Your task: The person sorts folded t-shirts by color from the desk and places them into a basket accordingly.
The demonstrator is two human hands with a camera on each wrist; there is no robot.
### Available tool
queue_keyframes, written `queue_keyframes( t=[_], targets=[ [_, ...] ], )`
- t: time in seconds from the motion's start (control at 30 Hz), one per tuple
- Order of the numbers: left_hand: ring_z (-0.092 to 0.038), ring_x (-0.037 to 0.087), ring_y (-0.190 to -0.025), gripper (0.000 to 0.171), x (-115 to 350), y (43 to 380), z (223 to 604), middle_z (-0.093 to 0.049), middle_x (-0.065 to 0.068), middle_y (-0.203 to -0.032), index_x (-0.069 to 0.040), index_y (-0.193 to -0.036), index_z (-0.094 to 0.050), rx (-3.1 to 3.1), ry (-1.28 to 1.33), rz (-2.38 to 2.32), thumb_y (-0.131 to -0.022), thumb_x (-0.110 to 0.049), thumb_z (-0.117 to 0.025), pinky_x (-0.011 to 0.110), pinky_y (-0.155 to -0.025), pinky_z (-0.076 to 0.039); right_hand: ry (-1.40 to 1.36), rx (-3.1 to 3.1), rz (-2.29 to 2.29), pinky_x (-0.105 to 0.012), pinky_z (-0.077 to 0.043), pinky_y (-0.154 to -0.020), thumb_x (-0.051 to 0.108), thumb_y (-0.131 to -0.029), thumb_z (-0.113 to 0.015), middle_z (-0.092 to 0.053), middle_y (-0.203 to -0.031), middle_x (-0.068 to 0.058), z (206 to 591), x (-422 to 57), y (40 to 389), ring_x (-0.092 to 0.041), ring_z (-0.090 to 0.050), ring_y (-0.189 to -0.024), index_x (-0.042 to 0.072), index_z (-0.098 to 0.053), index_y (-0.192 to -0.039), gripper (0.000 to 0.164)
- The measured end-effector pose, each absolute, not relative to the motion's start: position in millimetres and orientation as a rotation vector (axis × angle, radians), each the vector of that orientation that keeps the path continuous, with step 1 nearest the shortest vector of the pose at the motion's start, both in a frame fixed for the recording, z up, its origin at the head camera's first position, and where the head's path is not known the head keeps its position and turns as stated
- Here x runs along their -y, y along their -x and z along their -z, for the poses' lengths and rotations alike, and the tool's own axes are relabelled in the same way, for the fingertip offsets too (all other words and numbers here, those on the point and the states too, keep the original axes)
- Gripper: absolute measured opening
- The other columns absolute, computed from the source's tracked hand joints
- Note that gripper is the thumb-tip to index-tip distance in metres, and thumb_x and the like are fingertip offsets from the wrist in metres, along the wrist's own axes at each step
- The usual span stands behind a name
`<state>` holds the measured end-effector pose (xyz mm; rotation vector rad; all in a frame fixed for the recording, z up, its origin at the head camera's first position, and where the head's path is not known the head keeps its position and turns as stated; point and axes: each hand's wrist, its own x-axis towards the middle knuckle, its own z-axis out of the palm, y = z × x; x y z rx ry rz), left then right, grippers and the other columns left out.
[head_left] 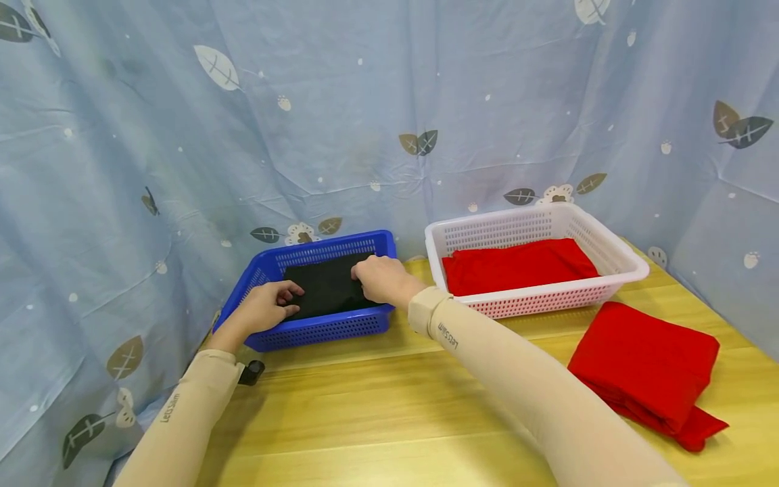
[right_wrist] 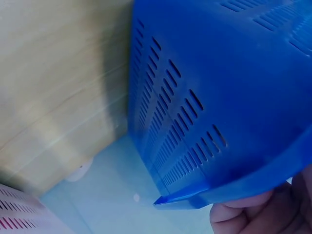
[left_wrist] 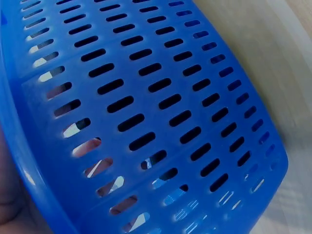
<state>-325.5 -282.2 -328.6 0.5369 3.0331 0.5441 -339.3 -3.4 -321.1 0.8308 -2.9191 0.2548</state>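
A folded black cloth [head_left: 328, 284] lies inside the blue basket [head_left: 341, 329]. Over the basket's front left, my left hand [head_left: 268, 308] has its fingers loosely bent on the cloth's left edge, thumb and fingers apart. At the cloth's right side, my right hand [head_left: 382, 277] has curled fingers and grips the cloth's edge; its fingertips are partly hidden. The left wrist view shows the slotted basket wall [left_wrist: 146, 97] with part of the hand behind its rim. In the right wrist view, curled fingers [right_wrist: 263, 214] show past the blue rim [right_wrist: 253, 187].
A white basket [head_left: 541, 297] holding red cloth [head_left: 523, 267] stands to the right of the blue one. Folded red cloth [head_left: 651, 365] lies on the wooden table [head_left: 365, 419] at the right. A patterned blue curtain [head_left: 341, 115] hangs behind and at both sides.
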Motion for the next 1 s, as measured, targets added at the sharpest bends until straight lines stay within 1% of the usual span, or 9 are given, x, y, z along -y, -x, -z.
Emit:
queue_keyframes(
  t=[0.1,0.23,0.47,0.6,0.67,0.73,0.83,0.9,1.0],
  targets=[
    [-0.068,0.034,-0.105,0.027,283.8,325.4,328.5,-0.071,0.022,-0.121,-0.007,-0.129,-0.072,-3.054,-0.537,-0.547,-0.103,-0.014,-0.071,0.057,-0.096,-0.056,-0.825,2.921,-0.274,-0.047,-0.063,-0.095,0.012,-0.109,-0.058,-0.074,-0.138,-0.009,320.5,3.3,339.0,-0.031,-0.073,-0.120,0.017,-0.072,-0.141,0.036],
    [-0.069,0.033,-0.104,0.026,285.7,324.6,327.8,-0.073,0.020,-0.119,-0.008,-0.129,-0.073,-3.083,-0.544,-0.558,-0.104,-0.014,-0.071,0.056,-0.095,-0.057,-0.809,2.948,-0.300,-0.047,-0.062,-0.098,0.018,-0.109,-0.063,-0.073,-0.141,-0.008,317.9,1.5,336.6,-0.030,-0.071,-0.127,0.019,-0.071,-0.143,0.035],
    [-0.070,0.031,-0.101,0.025,285.7,319.9,324.1,-0.075,0.018,-0.116,-0.008,-0.128,-0.073,-3.115,-0.554,-0.619,-0.104,-0.013,-0.069,0.054,-0.090,-0.059,-0.852,2.958,-0.333,-0.047,-0.063,-0.093,0.027,-0.107,-0.067,-0.072,-0.142,-0.005,311.0,-4.7,330.0,-0.028,-0.072,-0.121,0.024,-0.070,-0.142,0.034],
    [-0.072,0.032,-0.103,0.025,282.4,314.8,320.3,-0.076,0.017,-0.118,-0.009,-0.129,-0.073,-3.124,-0.563,-0.648,-0.105,-0.014,-0.069,0.053,-0.089,-0.060,-0.874,2.939,-0.337,-0.050,-0.061,-0.097,0.030,-0.107,-0.068,-0.070,-0.145,-0.003,306.3,-12.0,325.0,-0.027,-0.068,-0.128,0.026,-0.070,-0.141,0.034],
    [-0.073,0.032,-0.104,0.025,279.8,311.0,318.9,-0.076,0.017,-0.118,-0.010,-0.129,-0.073,-3.125,-0.579,-0.661,-0.105,-0.014,-0.069,0.053,-0.089,-0.061,-0.884,2.935,-0.342,-0.051,-0.061,-0.098,0.030,-0.107,-0.068,-0.068,-0.146,-0.003,303.5,-17.2,321.1,-0.028,-0.066,-0.131,0.026,-0.070,-0.141,0.034],
    [-0.073,0.032,-0.105,0.025,276.6,306.6,317.5,-0.077,0.016,-0.117,-0.010,-0.129,-0.073,-3.126,-0.596,-0.679,-0.105,-0.013,-0.069,0.052,-0.089,-0.061,-0.904,2.918,-0.357,-0.050,-0.060,-0.099,0.029,-0.107,-0.069,-0.068,-0.146,-0.005,301.3,-23.1,317.4,-0.028,-0.066,-0.129,0.024,-0.070,-0.141,0.035],
    [-0.073,0.031,-0.104,0.024,270.2,300.1,316.1,-0.077,0.014,-0.116,-0.010,-0.129,-0.073,-3.118,-0.616,-0.728,-0.105,-0.013,-0.069,0.049,-0.086,-0.060,-0.937,2.894,-0.386,-0.049,-0.061,-0.098,0.028,-0.107,-0.069,-0.068,-0.142,-0.007,296.8,-33.5,310.4,-0.028,-0.068,-0.122,0.022,-0.069,-0.141,0.035],
    [-0.073,0.029,-0.103,0.024,265.4,296.2,316.1,-0.077,0.012,-0.115,-0.011,-0.129,-0.073,-3.109,-0.625,-0.757,-0.105,-0.014,-0.069,0.044,-0.083,-0.059,-0.959,2.880,-0.404,-0.048,-0.060,-0.099,0.028,-0.107,-0.069,-0.069,-0.139,-0.007,293.4,-41.3,305.4,-0.027,-0.068,-0.118,0.021,-0.069,-0.142,0.036],
    [-0.072,0.026,-0.102,0.024,258.4,290.5,317.2,-0.077,0.011,-0.115,-0.013,-0.129,-0.073,-3.085,-0.639,-0.801,-0.106,-0.015,-0.069,0.038,-0.080,-0.056,-0.972,2.873,-0.417,-0.045,-0.061,-0.096,0.028,-0.106,-0.070,-0.070,-0.138,-0.007,289.2,-53.9,298.0,-0.025,-0.068,-0.113,0.021,-0.069,-0.143,0.037]
  ],
)
